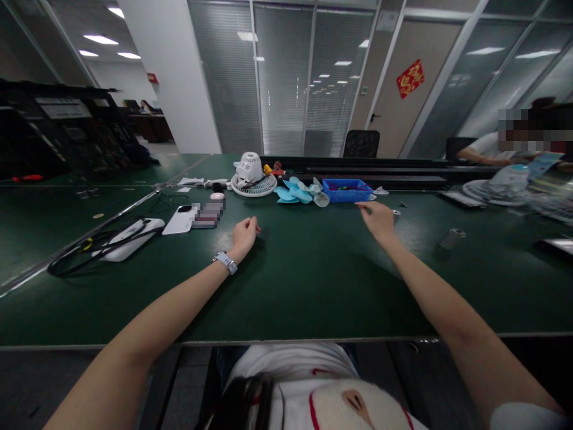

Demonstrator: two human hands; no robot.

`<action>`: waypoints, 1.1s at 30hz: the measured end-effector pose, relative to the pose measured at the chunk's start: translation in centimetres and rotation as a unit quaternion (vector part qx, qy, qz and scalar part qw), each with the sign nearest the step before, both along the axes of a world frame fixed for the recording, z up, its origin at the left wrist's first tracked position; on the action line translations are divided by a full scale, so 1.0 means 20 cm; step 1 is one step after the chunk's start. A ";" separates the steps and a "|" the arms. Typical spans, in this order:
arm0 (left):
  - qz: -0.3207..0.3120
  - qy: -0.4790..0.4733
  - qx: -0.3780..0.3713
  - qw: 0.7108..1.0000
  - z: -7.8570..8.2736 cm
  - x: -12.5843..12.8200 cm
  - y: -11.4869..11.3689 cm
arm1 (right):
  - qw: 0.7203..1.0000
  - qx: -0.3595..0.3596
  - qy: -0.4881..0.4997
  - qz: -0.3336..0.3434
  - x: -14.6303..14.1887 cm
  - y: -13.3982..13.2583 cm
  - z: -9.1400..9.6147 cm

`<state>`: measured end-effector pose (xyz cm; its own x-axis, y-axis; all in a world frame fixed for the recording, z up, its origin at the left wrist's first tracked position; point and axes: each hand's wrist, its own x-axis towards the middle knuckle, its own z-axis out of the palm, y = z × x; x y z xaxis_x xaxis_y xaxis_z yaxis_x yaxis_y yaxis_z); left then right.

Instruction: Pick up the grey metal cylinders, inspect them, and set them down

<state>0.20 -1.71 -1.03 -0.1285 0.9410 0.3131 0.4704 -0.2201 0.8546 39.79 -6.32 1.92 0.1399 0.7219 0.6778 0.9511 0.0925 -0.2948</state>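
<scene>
My left hand (244,235) rests on the dark green table (286,286), fingers curled in a loose fist, a watch on its wrist; I cannot make out anything in it. My right hand (378,218) stretches forward over the table, fingers extended toward a blue bin (347,190), just short of it and holding nothing. A small grey cylinder (396,215) sits right beside that hand. Light blue fan blades (298,192) lie left of the bin. A white fan body on its round grille (253,176) stands further left.
A white phone (179,220), a white device with black cables (128,239) and another grey cylinder (452,237) lie on the table. A second person (487,149) sits at the far right near another fan grille (487,188). Black racks stand at left.
</scene>
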 end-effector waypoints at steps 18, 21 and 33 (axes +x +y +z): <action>-0.018 -0.012 -0.006 1.000 0.00 0.01 0.00 | 0.985 0.011 0.047 -0.163 0.43 0.00 -0.09; -0.018 -0.012 -0.009 1.000 0.00 0.01 -0.01 | 0.983 0.021 0.057 -0.172 0.42 0.00 -0.09; -0.017 -0.004 -0.008 1.000 0.00 0.02 -0.01 | 0.984 0.031 0.054 -0.170 0.43 -0.01 -0.10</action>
<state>0.57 -1.83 -0.99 -0.0997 0.9496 0.2973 0.4556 -0.2221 0.8620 48.29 -6.45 -0.04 0.4395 0.5792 0.6865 0.8935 -0.2035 -0.4003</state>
